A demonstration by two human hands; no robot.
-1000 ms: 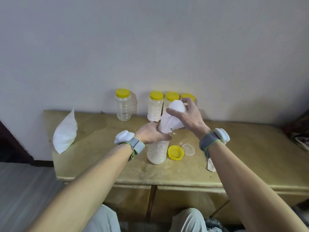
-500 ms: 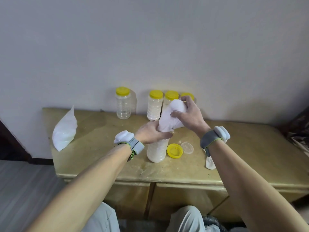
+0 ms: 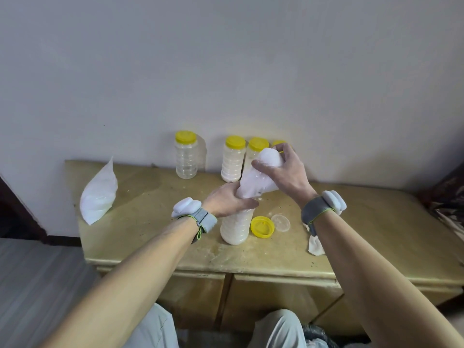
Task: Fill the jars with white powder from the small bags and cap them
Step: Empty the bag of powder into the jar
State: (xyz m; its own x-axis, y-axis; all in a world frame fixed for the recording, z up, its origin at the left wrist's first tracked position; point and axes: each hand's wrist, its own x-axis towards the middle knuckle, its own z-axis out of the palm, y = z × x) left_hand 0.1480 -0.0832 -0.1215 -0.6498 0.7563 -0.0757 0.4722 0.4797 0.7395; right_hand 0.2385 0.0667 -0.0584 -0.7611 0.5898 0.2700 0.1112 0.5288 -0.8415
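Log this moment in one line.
step: filling jar | left hand: grips jar top | right hand: holds bag, upended | cap: off, beside jar

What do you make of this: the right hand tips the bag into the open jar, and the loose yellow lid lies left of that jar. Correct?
Wrong on one point: the head view shows the loose yellow lid lying right of the open jar, not left. The right hand does tip the bag into that jar.

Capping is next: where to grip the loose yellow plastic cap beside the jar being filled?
Yellow plastic cap: pinch its rim front-to-back from above. It lies flat, open side up, clear plastic jar on its left, clear round disc on its right.
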